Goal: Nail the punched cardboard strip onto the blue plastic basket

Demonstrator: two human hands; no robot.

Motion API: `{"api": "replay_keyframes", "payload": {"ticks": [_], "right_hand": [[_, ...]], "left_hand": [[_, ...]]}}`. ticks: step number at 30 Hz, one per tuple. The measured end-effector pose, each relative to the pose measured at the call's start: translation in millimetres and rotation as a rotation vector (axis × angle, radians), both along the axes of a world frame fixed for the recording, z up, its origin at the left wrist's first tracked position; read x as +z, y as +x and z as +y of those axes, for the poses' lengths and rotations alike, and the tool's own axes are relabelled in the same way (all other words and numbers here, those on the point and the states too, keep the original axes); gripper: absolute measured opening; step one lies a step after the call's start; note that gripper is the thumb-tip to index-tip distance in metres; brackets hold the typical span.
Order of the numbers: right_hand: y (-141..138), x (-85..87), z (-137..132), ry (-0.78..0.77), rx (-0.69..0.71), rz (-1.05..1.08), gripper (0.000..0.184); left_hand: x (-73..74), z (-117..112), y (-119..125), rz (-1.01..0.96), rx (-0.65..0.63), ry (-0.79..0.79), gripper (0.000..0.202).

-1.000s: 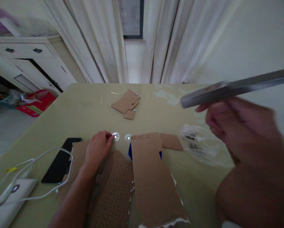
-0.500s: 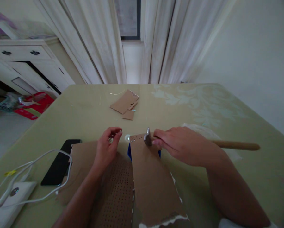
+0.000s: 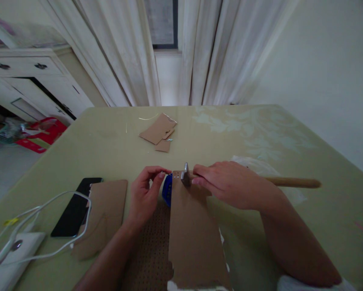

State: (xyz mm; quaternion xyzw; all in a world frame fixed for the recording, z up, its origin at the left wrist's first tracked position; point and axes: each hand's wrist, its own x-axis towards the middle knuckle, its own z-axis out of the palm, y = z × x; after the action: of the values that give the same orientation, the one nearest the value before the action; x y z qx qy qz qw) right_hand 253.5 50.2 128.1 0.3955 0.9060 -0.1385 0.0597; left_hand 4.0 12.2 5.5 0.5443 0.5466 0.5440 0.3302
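My right hand (image 3: 230, 184) is wrapped round a hammer (image 3: 186, 178) close to its metal head, the wooden handle running out to the right behind the wrist. The head rests on or just above the far end of a torn-edged cardboard strip (image 3: 193, 234), beside a few small holes. My left hand (image 3: 146, 196) is closed in a pinch at the strip's far left corner; what lies between the fingertips is too small to make out. A blue object (image 3: 167, 190) pokes out from beneath the strip. Partly under my left forearm lies cardboard dotted with rows of holes (image 3: 153, 246).
Left of my arm lie another cardboard piece (image 3: 108, 206), a black phone (image 3: 75, 208) and a white power strip (image 3: 22, 258) with looping cables. Cardboard scraps (image 3: 159, 129) lie farther back on the table. Clear plastic (image 3: 257, 163) sits behind my right hand.
My left hand has moved right to the strip's corner, its fingers now pinched there. The strip has shifted and turned slightly, showing more of the blue object. The hammer has moved slightly left.
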Motion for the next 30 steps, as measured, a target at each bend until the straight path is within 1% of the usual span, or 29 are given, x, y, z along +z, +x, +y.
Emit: {"api": "replay_keyframes", "payload": {"ticks": [4, 8, 12, 15, 19, 21, 25, 30], "right_hand": [[7.9, 6.8, 1.8, -0.036, -0.035, 0.013, 0.035], [28.1, 12.2, 4.5, -0.027, -0.138, 0.047, 0.04], [51.9, 12.0, 8.9, 0.027, -0.256, 0.021, 0.044], [64.9, 8.5, 13.7, 0.05, -0.306, -0.014, 0.048], [71.6, 1.9, 19.9, 0.039, -0.277, -0.018, 0.053], [70.5, -0.3, 20.9, 0.021, -0.253, 0.009, 0.053], [65.6, -1.9, 19.4, -0.009, -0.233, 0.003, 0.051], [65.9, -5.9, 20.1, 0.001, -0.242, -0.034, 0.048]], "left_hand": [[-3.4, -2.8, 0.3, 0.033, -0.019, -0.029, 0.024], [-6.6, -1.7, 2.8, -0.043, -0.006, -0.049, 0.027], [-13.1, -5.0, 10.4, -0.152, -0.015, -0.096, 0.027], [-18.4, -10.9, 18.3, -0.167, -0.012, -0.126, 0.028], [-18.7, -17.6, 28.9, -0.151, 0.055, -0.12, 0.031], [-16.6, -19.8, 32.8, -0.172, 0.096, -0.098, 0.033], [-14.6, -22.4, 36.5, -0.181, 0.121, -0.109, 0.03], [-20.7, -22.5, 36.8, -0.232, 0.195, -0.097, 0.029]]}}
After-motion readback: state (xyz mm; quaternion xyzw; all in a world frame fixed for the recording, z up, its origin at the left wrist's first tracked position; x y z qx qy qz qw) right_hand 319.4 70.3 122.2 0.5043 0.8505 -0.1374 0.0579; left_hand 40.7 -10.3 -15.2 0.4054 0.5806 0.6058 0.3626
